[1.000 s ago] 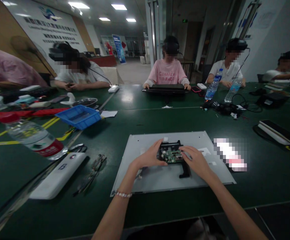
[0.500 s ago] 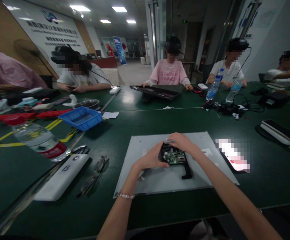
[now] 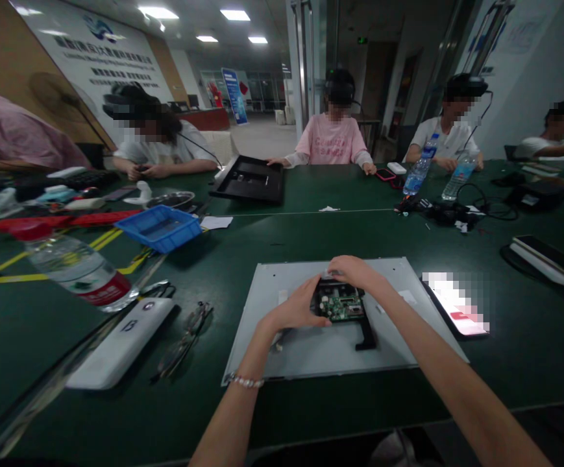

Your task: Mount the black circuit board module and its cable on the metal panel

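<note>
A green circuit board [image 3: 343,307] in a black plastic frame [image 3: 367,334] lies over a flat pale grey metal panel [image 3: 257,350]. My left hand [image 3: 296,307] curves round the left side of the board, thumb along its near edge and fingers at the far corner. From the far side my right hand [image 3: 354,272] grips the frame's top edge with bent fingers. Both sets of fingertips meet near the far left corner, where they partly hide the frame. A beaded bracelet [image 3: 246,381] circles my left wrist.
Left of the panel lie eyeglasses [image 3: 184,340], a white power bank [image 3: 121,344] and a tilted water bottle [image 3: 77,269]. A blue tray [image 3: 165,233] stands beyond. At right is a lit phone [image 3: 457,308]. Across the table, a person in pink handles a black panel [image 3: 252,181].
My hands stay on the board in nearly the same pose. Across the table, the black panel has shifted left and turned, with the co-worker's hand at its edge.
</note>
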Action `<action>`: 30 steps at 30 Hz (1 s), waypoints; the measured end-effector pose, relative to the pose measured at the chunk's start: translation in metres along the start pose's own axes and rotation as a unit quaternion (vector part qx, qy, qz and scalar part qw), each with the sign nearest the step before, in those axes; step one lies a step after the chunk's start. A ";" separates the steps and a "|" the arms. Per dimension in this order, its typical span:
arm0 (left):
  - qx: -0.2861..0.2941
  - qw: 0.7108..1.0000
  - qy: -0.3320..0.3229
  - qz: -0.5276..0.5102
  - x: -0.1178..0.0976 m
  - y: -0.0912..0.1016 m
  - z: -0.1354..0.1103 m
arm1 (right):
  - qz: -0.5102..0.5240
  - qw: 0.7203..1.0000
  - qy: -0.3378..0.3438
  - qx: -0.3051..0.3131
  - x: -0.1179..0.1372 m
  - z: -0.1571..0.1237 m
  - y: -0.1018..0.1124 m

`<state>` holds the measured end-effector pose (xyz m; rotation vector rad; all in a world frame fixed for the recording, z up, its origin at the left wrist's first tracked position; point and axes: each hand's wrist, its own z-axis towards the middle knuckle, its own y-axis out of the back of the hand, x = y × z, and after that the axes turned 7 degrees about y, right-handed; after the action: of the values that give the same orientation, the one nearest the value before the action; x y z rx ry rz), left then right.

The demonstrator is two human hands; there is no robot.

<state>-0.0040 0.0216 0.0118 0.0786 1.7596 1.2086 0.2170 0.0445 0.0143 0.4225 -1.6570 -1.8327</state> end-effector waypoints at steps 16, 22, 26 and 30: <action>0.004 1.000 0.018 0.014 0.007 -0.003 -0.001 | -0.038 0.997 -0.053 -0.027 0.006 -0.011 -0.003; 0.004 1.000 0.020 0.019 0.009 -0.005 0.000 | -0.036 0.998 -0.048 -0.024 0.007 -0.023 -0.005; 0.003 0.999 0.025 0.025 0.008 -0.005 0.000 | -0.035 0.998 -0.046 -0.022 0.009 -0.026 -0.004; 0.000 1.000 0.017 0.023 0.008 -0.005 0.000 | -0.030 0.999 -0.038 -0.016 0.008 -0.022 -0.002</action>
<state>-0.0061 0.0233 0.0030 0.0987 1.7960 1.2504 0.2242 0.0226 0.0098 0.3984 -1.6798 -1.9381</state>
